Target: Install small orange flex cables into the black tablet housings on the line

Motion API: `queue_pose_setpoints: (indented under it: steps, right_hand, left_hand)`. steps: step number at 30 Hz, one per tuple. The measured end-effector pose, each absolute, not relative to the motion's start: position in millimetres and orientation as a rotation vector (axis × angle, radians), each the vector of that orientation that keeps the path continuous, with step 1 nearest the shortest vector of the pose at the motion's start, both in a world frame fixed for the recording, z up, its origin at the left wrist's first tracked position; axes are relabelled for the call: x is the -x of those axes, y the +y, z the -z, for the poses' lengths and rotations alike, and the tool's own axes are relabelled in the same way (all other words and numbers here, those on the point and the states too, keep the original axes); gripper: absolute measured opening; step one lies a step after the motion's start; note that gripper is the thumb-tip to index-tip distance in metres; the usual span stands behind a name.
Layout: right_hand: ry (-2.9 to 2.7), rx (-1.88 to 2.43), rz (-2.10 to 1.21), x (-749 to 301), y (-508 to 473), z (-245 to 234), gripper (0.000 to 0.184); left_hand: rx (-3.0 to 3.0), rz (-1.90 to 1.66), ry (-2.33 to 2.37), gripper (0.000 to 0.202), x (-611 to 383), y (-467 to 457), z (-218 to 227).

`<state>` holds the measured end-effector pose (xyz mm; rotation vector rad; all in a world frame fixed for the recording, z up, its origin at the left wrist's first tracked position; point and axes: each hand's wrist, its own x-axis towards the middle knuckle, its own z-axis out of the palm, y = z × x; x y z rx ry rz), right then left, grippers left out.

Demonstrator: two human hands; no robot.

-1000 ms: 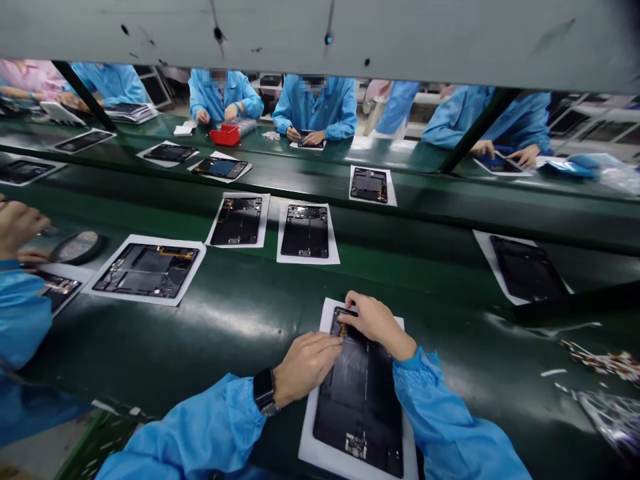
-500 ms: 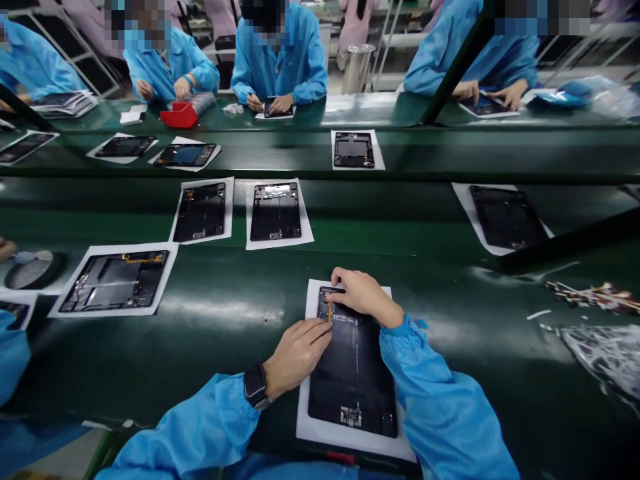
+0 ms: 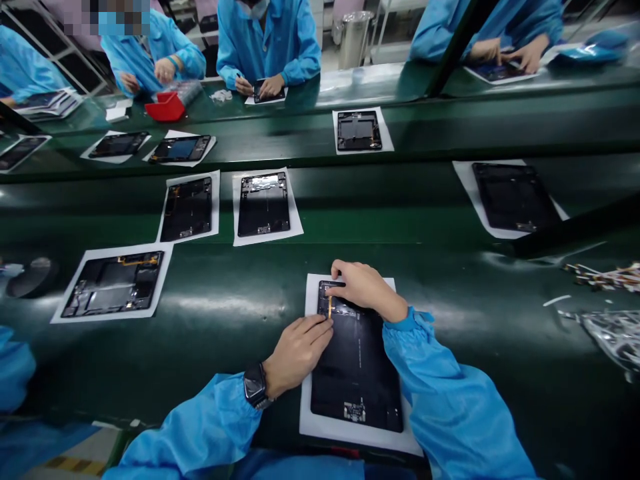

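Note:
Directly before me a black tablet housing (image 3: 357,373), its inside facing up, lies on a white sheet (image 3: 313,427). A narrow orange flex cable (image 3: 329,307) runs along its upper left part. My left hand (image 3: 300,350), with a dark watch on the wrist, has its fingers closed at the cable's lower end. My right hand (image 3: 363,288) arches over the housing's top edge, its thumb and fingertips at the cable's upper end. The fingertips partly cover the cable. A small circuit board (image 3: 355,411) sits at the housing's bottom.
More tablet housings on white sheets lie left (image 3: 116,283) and ahead (image 3: 264,203), with another (image 3: 515,197) at right near a dark post (image 3: 575,227). Loose cables (image 3: 605,275) and a clear plastic bag (image 3: 610,333) are at right. Co-workers in blue sit across a red bin (image 3: 165,107).
The view has shifted slightly, so the housings and co-workers across the bench appear in different places. My hands stay at the same spots on the cable.

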<state>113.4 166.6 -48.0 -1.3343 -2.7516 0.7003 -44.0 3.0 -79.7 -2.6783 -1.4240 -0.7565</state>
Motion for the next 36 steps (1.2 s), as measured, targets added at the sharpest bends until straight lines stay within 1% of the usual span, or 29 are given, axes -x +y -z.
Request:
queue_pose_setpoints:
  steps: [13, 20, 25, 27, 29, 30, 33, 36]
  right_hand:
    - [-2.752, 1.342, -0.708, -113, 167, 48, 0.031]
    - [-2.752, 1.355, -0.710, -112, 166, 48, 0.031]
    - [-2.752, 1.372, -0.719, -112, 166, 45, 0.031]
    - [-2.746, 1.359, -0.730, -115, 165, 40, 0.026]
    - [-2.735, 1.306, -0.777, -120, 164, 30, 0.011]
    - [-2.728, 1.264, -0.812, -123, 163, 25, 0.008]
    - [-2.699, 1.178, -0.954, -131, 158, 7, 0.026]
    - [-2.637, 1.235, -1.090, -135, 148, -5, 0.024]
  left_hand:
    - [2.673, 0.679, -1.383, 0.021, 43, 2, 81]
    - [2.685, 0.571, -1.349, 0.022, 41, 2, 78]
    - [2.750, 0.625, -1.373, 0.017, 43, 4, 72]
    - [2.809, 0.717, -1.427, 0.020, 47, 6, 69]
    - [2.836, 0.826, -1.482, 0.021, 54, 9, 65]
    - [2.832, 0.866, -1.500, 0.021, 57, 10, 64]
    - [2.844, 0.799, -1.491, 0.026, 63, 15, 63]
    - [2.882, 0.582, -1.449, 0.030, 64, 20, 62]
